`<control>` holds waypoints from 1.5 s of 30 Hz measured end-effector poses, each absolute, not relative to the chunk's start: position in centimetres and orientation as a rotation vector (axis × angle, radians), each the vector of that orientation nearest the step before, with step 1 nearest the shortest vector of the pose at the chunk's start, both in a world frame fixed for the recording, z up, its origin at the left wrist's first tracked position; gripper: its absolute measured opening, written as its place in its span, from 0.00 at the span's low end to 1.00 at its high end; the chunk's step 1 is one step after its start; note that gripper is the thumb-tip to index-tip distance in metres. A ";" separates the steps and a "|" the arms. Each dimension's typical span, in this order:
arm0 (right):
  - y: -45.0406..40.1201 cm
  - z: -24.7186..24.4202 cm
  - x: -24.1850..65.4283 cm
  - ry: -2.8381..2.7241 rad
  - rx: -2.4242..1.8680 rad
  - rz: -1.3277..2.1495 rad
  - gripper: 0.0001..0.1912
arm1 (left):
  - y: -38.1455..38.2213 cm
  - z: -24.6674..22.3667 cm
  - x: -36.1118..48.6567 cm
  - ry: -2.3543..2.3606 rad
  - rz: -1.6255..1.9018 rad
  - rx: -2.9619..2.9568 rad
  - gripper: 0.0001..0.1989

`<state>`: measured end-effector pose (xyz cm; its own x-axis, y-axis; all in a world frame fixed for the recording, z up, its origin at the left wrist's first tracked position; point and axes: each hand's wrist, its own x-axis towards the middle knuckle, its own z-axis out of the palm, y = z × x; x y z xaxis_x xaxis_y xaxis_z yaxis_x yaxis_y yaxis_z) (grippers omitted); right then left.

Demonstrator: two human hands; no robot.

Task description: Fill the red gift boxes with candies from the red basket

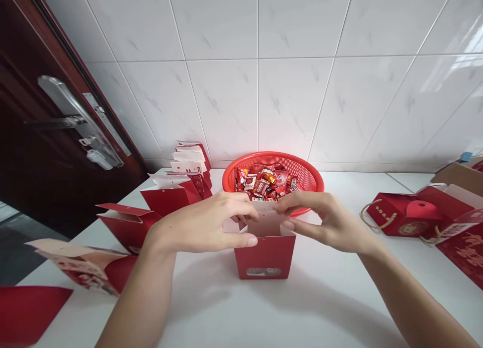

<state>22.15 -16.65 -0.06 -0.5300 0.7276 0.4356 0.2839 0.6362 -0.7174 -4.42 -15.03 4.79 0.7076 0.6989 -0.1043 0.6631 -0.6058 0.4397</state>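
Note:
A red paper candy box (264,257) with a small window low on its front stands upright on the white table, its top flaps raised and unfolded. My left hand (211,222) is at its upper left edge, thumb along the front and fingers curled over the left flap. On the other side my right hand (324,222) pinches the right flap between thumb and fingers. The inside of the box is mostly hidden from me. Just behind it sits a red plastic basket (319,179) holding several wrapped candies (269,179).
Several red boxes with raised flaps (169,194) line the table's left side. To the right lie a closed red box with a rope handle (405,217) and more red packaging (462,237). A tiled wall (294,106) rises behind; a dark door (33,151) stands left.

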 end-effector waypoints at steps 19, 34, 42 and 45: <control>-15.3 -2.2 21.9 -2.362 -0.823 0.218 0.16 | -13.9 4.1 -3.8 1.111 0.188 2.523 0.05; -16.7 -2.5 20.8 -2.125 -1.147 0.606 0.16 | -13.3 3.2 -3.7 1.117 0.163 2.575 0.07; -18.5 -3.7 20.3 -2.088 -1.291 0.306 0.20 | -13.0 3.6 -3.2 1.063 0.108 2.455 0.07; -18.1 -4.0 20.3 -2.043 -1.282 0.332 0.19 | -13.0 3.4 -2.7 1.085 0.140 2.460 0.09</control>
<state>20.26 -18.14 -3.97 -0.2720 0.8663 0.4190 0.6890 0.4793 -0.5437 -2.73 -13.03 3.39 0.6859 0.7227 -0.0849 0.6776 -0.5917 0.4367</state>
